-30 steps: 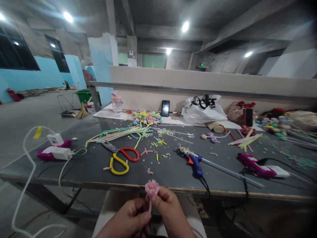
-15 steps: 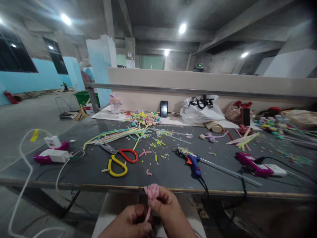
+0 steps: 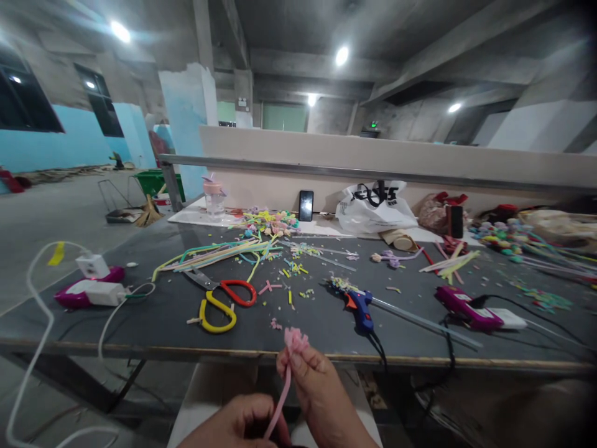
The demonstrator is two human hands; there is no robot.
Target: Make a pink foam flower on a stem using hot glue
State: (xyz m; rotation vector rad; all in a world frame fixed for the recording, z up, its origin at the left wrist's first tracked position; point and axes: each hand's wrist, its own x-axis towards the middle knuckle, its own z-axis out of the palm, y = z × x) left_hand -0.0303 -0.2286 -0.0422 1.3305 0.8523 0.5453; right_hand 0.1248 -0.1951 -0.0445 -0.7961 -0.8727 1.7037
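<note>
A pink pipe-cleaner flower (image 3: 296, 341) stands at the table's front edge, its ruffled head up and its stem slanting down to the left. My right hand (image 3: 319, 389) pinches it just under the head between thumb and fingers. Lower down, my left hand (image 3: 240, 420) is closed around the bottom of the stem; some of its fingers are hidden. Beyond the flower, small pink scraps (image 3: 276, 324) lie on the table, with scissors (image 3: 218, 305) with red and yellow handles to the left. A blue glue gun (image 3: 364, 311) with a clear glue stick rests to the right.
Long pastel pipe cleaners (image 3: 224, 255) and a pile of finished small flowers (image 3: 268, 221) lie at the back left of the dark table (image 3: 153, 323). Purple power strips (image 3: 466, 308) with cords sit at both sides. A phone (image 3: 306, 205) and white bag (image 3: 375, 208) stand at the back.
My right hand has risen slightly with the flower, which is turned so its head points up and more stem shows. My left hand is a little lower and further left.
</note>
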